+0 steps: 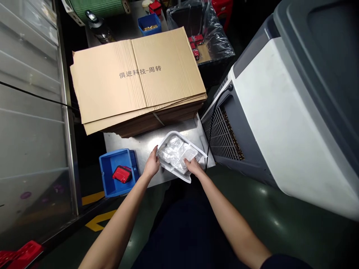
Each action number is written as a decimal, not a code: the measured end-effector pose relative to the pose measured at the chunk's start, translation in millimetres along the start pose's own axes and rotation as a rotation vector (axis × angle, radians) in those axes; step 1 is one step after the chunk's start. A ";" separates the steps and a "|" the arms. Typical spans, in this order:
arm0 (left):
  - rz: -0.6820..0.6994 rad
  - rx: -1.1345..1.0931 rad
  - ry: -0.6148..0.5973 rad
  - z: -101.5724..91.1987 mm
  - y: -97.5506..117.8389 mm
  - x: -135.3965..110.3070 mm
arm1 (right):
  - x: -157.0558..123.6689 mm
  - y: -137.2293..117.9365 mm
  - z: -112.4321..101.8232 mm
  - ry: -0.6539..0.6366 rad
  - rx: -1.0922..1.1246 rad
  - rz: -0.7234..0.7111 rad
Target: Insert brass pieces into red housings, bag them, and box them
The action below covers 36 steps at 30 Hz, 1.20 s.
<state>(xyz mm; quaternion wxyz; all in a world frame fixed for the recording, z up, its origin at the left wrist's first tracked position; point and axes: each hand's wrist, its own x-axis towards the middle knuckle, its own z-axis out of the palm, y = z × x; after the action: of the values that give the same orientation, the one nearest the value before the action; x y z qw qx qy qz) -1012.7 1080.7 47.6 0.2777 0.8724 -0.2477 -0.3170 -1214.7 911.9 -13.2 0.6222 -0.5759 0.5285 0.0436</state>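
A white-rimmed tray (175, 133) is tilted over the metal table, with clear plastic packaging (174, 151) inside it. My left hand (152, 163) grips the tray's left edge, its fingers partly behind the rim. My right hand (193, 166) reaches in over the near right side, its fingers closed on the plastic packaging. What lies inside the plastic is too hazy to make out. To the left of my left hand, a blue bin (106, 175) holds red and black pieces (122, 174).
A stack of flat cardboard (168, 78) covers much of the metal table (146, 140). Behind it stand a bottle (98, 28), a small blue bin (149, 24) and a plastic-lined container (217, 48) with red parts. On the right is a large grey-white machine (263, 82) with a black cable (212, 125).
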 end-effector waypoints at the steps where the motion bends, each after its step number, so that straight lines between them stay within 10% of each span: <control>1: 0.004 0.010 -0.002 -1.4 0.2 -0.4 | 1.1 -3.0 1.4 0.002 -0.067 0.008; 7: 0.050 0.114 0.087 2.9 29.3 -25.7 | -12.7 -18.8 -14.4 0.020 -0.353 -0.027; 12: 0.143 0.160 -0.121 33.0 57.2 -5.4 | -30.7 -32.1 -11.5 0.022 -0.502 -0.151; 18: 0.051 0.233 -0.251 57.4 54.9 45.4 | -16.0 -41.4 -0.8 0.093 -0.562 -0.126; 28: -0.042 0.358 -0.294 69.2 55.0 52.6 | -5.3 -33.1 -13.8 0.127 -0.486 0.013; 36: -0.004 0.493 -0.261 74.5 66.6 50.5 | -36.3 -32.6 -14.5 0.030 -0.397 -0.269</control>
<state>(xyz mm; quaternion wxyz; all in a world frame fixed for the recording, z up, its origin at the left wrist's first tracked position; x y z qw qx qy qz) -1047.0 977.5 21.3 0.0220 0.8660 -0.3494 -0.3571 -1217.8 910.1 37.5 0.4892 -0.7527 0.4371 0.0548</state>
